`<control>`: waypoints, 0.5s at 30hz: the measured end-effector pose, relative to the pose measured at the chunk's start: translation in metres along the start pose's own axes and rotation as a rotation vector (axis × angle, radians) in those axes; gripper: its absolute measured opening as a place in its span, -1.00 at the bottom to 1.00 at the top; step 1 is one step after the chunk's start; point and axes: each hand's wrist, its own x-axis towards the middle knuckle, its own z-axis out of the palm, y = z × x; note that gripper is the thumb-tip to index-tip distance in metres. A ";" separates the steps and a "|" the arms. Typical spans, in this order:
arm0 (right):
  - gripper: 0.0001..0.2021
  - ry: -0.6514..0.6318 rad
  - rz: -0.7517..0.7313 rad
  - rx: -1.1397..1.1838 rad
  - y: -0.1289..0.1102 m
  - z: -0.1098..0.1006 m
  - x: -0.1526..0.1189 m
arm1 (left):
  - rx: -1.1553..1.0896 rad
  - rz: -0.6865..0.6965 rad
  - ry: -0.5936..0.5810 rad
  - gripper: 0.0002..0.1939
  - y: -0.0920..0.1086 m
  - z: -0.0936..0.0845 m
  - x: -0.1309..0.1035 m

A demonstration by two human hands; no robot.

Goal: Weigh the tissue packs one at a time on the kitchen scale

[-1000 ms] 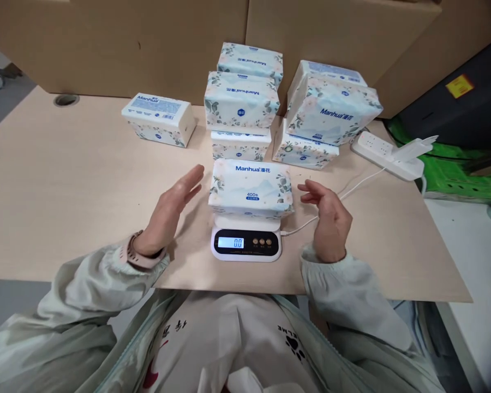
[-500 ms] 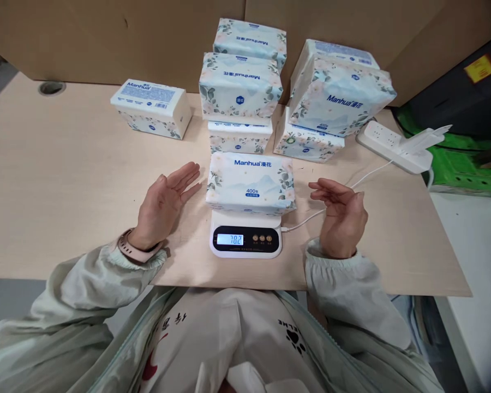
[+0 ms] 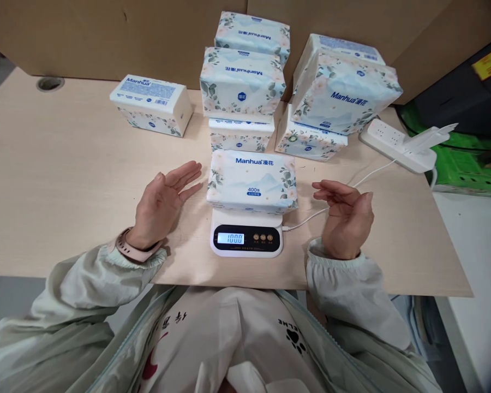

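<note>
In the head view, the only view there is, a tissue pack point(image 3: 252, 182) lies flat on a small white kitchen scale point(image 3: 246, 238) at the centre of the frame, its printed face turned toward the camera. The scale's lit display seems to read 100.0, though the digits are small enough that the last place is uncertain. A white cable point(image 3: 339, 202) runs from the right side of the scale toward a power strip point(image 3: 396, 144) at the right edge of the wooden table point(image 3: 65, 180).

The left hand point(image 3: 161, 204), left of centre, is spread wide with the palm turned inward, its fingertips close to the pack's left end but apart from it; it holds nothing. The right hand point(image 3: 346, 215), right of centre, is likewise empty, the fingers loosely curled and open, standing clear of the pack's right end and just above the cable. A pink watch point(image 3: 133, 251) sits on the left wrist.

Judged from this, the placing of the pack and the letting go are done, and a weight shows on the display; what looks left is taking the pack off again and dealing with the others.

Those others wait in the upper half of the frame: a stack of packs point(image 3: 241, 87) right behind the scale, a second stack point(image 3: 335, 103) to its right, and a lone pack point(image 3: 151, 103) at the upper left, all in front of a cardboard wall point(image 3: 106, 33)
</note>
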 end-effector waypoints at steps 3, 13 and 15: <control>-0.42 -0.011 -0.011 0.018 0.000 -0.001 0.000 | -0.004 -0.001 -0.004 -0.46 -0.001 -0.001 0.000; -0.42 -0.016 -0.001 0.002 -0.004 -0.001 0.000 | 0.015 -0.003 0.002 -0.45 0.001 -0.001 0.000; -0.41 -0.016 0.002 0.016 -0.004 -0.001 0.000 | 0.015 -0.006 0.000 -0.46 0.002 -0.001 0.000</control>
